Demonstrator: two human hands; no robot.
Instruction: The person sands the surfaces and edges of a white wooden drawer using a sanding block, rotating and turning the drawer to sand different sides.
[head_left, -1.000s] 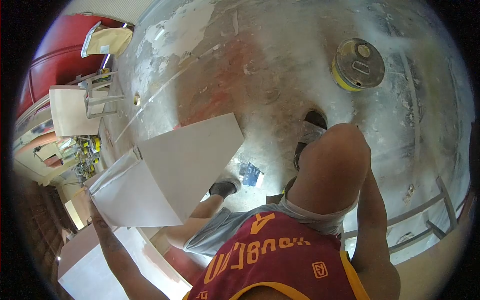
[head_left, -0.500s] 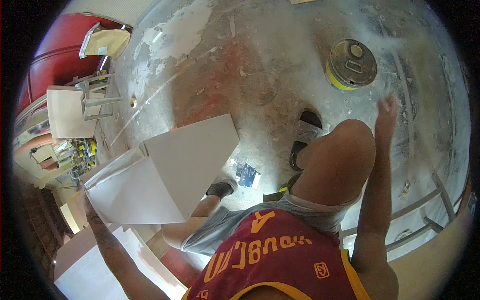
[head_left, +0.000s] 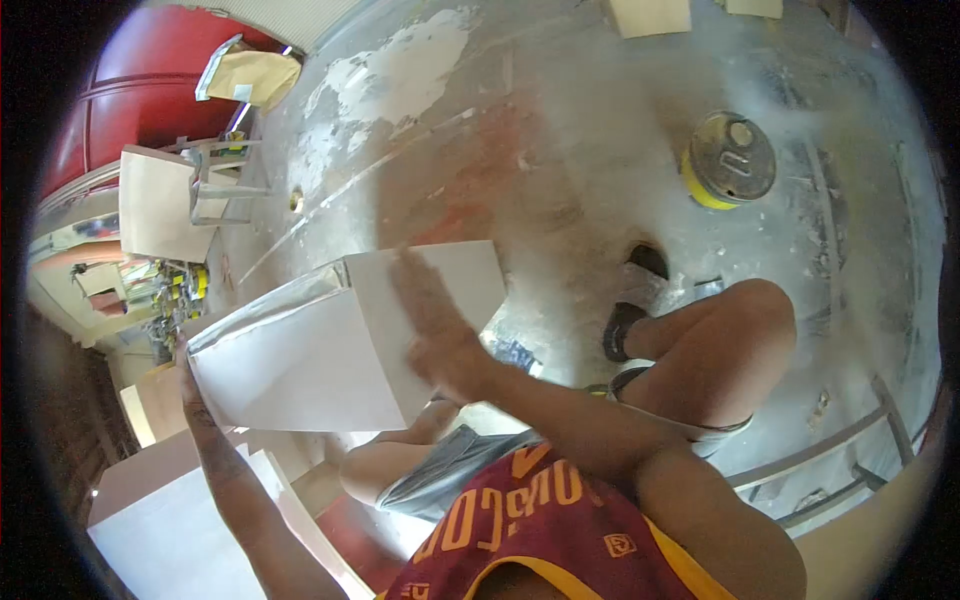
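A large white box-like piece sits tilted at my left side, with flat painted faces and a rough, grooved edge along its top. My left hand is at its far left edge and appears to grip it, though most of the fingers are hidden. My right hand reaches across in front of the piece's right-hand face. Its fingers are stretched out and blurred by motion, and nothing shows in them. Whether it touches the face I cannot tell.
A lidded bucket with a yellow side stands on the stained floor at right. Another white piece is at lower left. A paper bag, a leaning board and a metal frame lie around me.
My right hand has swung left from beside my right knee to the white piece. My left hand stays at its edge. The whole view has shifted somewhat.
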